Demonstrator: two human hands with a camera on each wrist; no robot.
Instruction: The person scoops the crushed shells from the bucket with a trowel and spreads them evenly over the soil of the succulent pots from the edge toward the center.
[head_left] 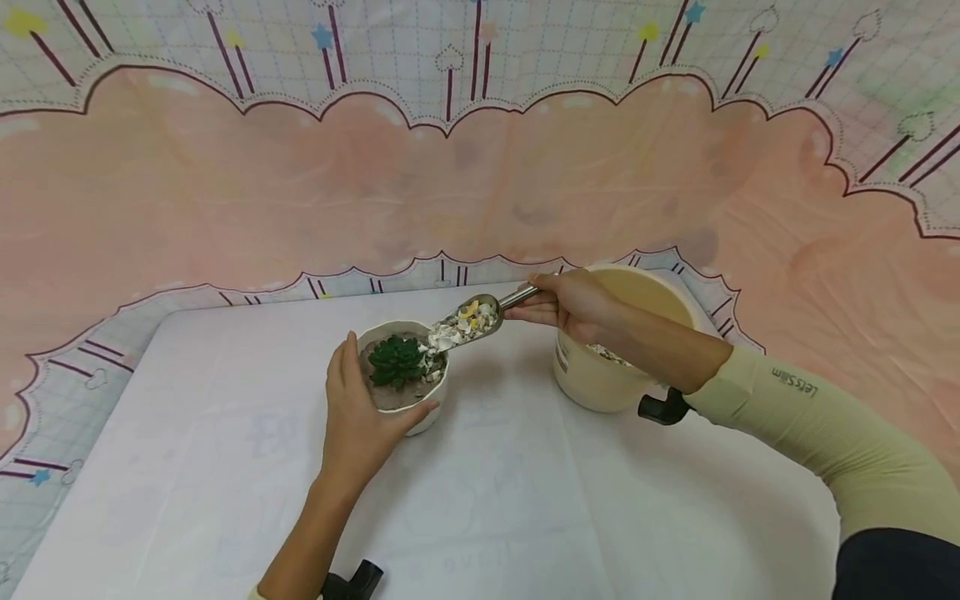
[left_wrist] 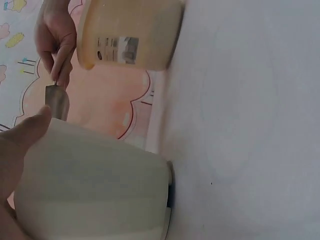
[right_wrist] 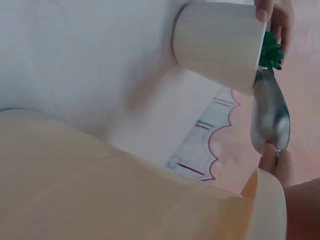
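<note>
A white flowerpot stands on the table with a green succulent in greyish soil. My left hand holds the pot from its near left side, thumb and fingers spread around the rim. In my right hand is the handle of a metal scoop. White and yellow pebbles fill the scoop, which tips toward the pot. Its tip reaches the pot's right rim in the head view. Some pebbles lie on the soil right of the succulent.
A cream bucket stands to the right, under my right forearm, with more pebbles inside. White covering lies over the table. Behind it hangs a pink patterned cloth.
</note>
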